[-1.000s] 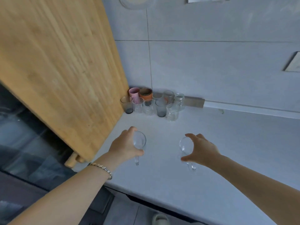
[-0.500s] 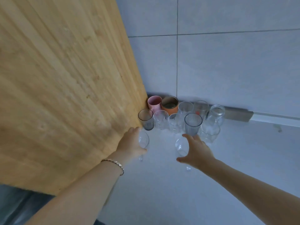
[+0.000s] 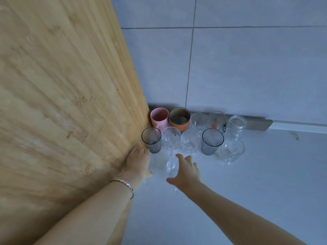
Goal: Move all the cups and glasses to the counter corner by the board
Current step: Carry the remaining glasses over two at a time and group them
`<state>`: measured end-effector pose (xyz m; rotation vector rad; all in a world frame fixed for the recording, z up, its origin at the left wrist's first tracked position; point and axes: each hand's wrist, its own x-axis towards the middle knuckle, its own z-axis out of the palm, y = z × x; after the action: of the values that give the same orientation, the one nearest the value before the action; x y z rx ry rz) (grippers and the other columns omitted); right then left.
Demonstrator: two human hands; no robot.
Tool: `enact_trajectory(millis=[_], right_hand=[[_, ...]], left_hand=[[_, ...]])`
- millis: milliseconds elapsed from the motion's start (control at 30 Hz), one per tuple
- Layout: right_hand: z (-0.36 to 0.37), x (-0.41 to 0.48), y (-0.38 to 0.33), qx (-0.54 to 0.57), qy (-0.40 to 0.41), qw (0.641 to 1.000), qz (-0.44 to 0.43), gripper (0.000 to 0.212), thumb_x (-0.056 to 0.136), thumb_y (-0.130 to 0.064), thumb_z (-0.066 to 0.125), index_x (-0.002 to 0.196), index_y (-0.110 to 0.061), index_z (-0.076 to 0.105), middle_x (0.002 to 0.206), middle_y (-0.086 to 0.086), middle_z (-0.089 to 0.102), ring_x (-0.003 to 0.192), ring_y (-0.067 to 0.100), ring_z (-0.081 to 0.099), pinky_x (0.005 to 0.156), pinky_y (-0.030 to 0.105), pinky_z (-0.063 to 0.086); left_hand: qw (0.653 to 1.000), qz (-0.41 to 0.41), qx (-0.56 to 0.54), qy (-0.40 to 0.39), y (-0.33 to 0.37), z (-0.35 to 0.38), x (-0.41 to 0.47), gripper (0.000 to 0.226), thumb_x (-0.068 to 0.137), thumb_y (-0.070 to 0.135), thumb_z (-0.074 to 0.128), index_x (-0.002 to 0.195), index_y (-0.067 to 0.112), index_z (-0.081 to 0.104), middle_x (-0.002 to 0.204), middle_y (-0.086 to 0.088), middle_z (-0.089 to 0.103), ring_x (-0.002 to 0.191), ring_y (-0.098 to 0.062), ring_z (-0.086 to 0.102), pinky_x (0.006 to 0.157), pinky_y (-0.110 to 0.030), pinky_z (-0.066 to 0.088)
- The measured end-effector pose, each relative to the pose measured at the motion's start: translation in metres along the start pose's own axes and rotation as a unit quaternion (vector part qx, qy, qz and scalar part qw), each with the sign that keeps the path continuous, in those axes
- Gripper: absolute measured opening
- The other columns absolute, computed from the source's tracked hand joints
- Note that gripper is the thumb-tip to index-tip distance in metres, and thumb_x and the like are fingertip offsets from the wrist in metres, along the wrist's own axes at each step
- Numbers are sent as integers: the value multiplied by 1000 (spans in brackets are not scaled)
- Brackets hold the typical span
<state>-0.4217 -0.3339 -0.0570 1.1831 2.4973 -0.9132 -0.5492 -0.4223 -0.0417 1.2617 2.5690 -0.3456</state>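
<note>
My left hand (image 3: 137, 165) is wrapped around a clear stemmed glass (image 3: 151, 163), mostly hidden behind the hand, right beside the wooden board (image 3: 67, 96). My right hand (image 3: 185, 171) grips a second clear stemmed glass (image 3: 172, 167) by its bowl. Both glasses sit just in front of the cluster in the counter corner: a pink cup (image 3: 159, 118), an orange cup (image 3: 179, 120), two dark ribbed tumblers (image 3: 151, 139) (image 3: 212, 140), and several clear glasses (image 3: 231, 150).
The large wooden board leans upright along the left and fills that side. A grey tiled wall (image 3: 238, 68) stands behind the cups. The pale counter (image 3: 247, 191) stretches to the right and toward me.
Both hands have carried their stemmed glasses forward and closer to the cluster in the corner. The view has moved in closer to the corner.
</note>
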Motion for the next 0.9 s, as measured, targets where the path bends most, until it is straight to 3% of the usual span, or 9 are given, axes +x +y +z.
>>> enact_trajectory(millis=[233,367,500,633,800,900], right_hand=[[25,15,-26,44,20,999,19,88,76,-37,73,144,-22,21,137,7,34,123,28,41,99,33,42],[32,12,-21,146,30,986,69,101,73,-36,77,148,-12,12,141,10,32,131,26,36,109,32,34],[38,12,-19,216,31,969,113,87,71,-34,78,139,-10,29,134,11,43,126,27,42,104,35,42],[41,12,-20,201,41,973,106,83,73,-35,76,137,-8,30,136,9,43,127,27,42,104,32,38],[32,8,-14,129,-25,988,76,103,75,-41,74,148,-5,10,147,11,34,137,26,35,111,35,34],[17,-7,3,45,-82,994,58,81,80,-40,69,140,-5,27,139,12,44,129,28,45,103,37,41]], left_hand=[[1000,6,-3,6,-1,14,11,72,81,39,64,137,5,32,139,-10,42,131,-23,39,115,-30,23],[1000,1,9,19,0,20,10,82,85,35,61,145,0,17,147,-12,32,139,-23,30,119,-31,15],[1000,-3,13,15,0,26,11,83,86,28,60,147,0,11,150,-13,28,141,-25,27,120,-32,16],[1000,0,26,16,0,27,11,84,86,30,60,147,0,11,150,-13,28,142,-24,27,120,-32,16],[999,-4,40,-9,-1,23,8,88,85,37,60,148,1,8,152,-11,27,142,-23,28,119,-31,19],[998,-4,63,-23,7,10,-1,94,82,44,62,147,3,8,148,-11,28,138,-25,32,114,-31,26]])
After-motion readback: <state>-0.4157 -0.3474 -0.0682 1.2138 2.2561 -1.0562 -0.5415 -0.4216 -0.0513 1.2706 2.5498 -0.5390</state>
